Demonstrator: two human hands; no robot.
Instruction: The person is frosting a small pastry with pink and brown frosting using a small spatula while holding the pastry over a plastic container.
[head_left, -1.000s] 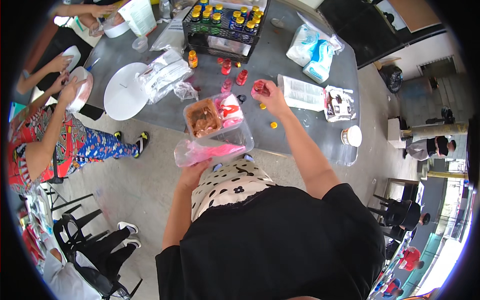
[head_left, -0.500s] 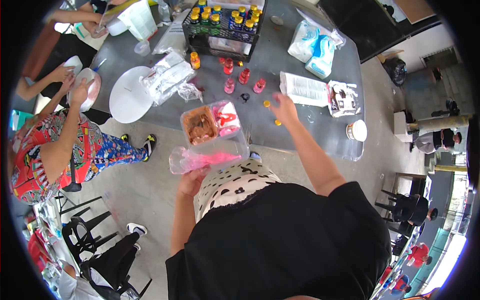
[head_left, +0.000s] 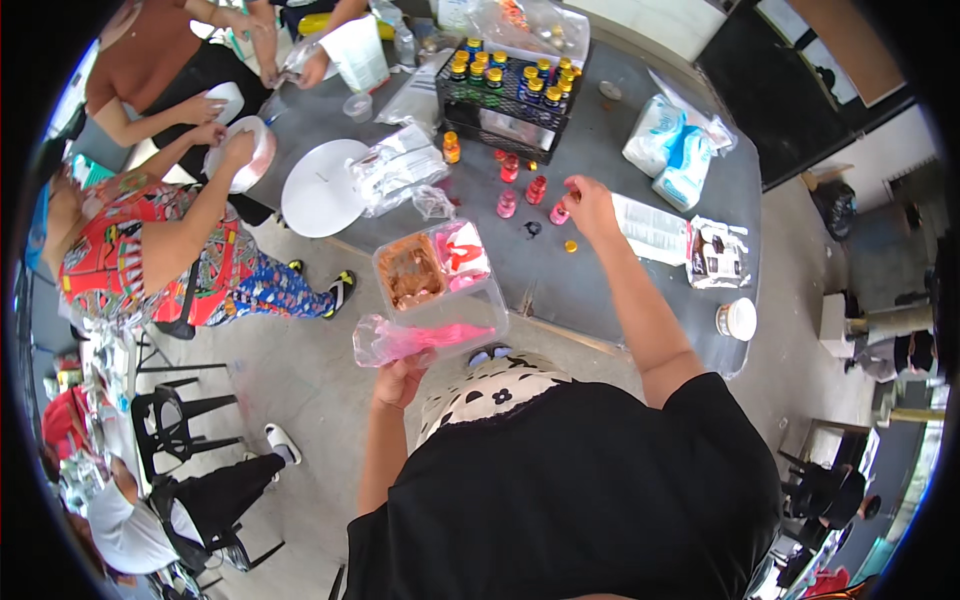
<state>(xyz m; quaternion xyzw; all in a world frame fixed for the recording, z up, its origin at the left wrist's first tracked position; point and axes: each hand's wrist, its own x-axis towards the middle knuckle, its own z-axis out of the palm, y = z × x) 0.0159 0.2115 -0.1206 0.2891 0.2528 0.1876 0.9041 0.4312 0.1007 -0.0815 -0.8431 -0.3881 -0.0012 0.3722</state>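
My left hand (head_left: 402,380) is closed on the near edge of a clear plastic container (head_left: 455,318), which sticks out past the table edge. One compartment holds brown cream (head_left: 412,275), another white and pink cream with red streaks (head_left: 463,250). A clear plastic bag with pink filling (head_left: 420,342) lies across the container's near part, against my left fingers. Over the table, my right hand (head_left: 590,207) pinches at the top of a small bottle of pink-red liquid (head_left: 558,214); the fingers mostly hide what they grip, apparently a yellow cap. Another yellow cap (head_left: 571,246) lies nearby.
Several small bottles, one orange (head_left: 451,148), stand beyond my right hand. Behind them is a black mesh basket (head_left: 500,115) of yellow-capped bottles. A white round board (head_left: 325,188), wipes packs (head_left: 685,165) and a white tub (head_left: 736,319) are on the table. A co-worker (head_left: 150,245) stands left.
My right hand has moved from beside the two loose yellow caps to the pink-red bottle. Only one cap now shows on the table there. My left hand keeps its hold; the view has shifted.
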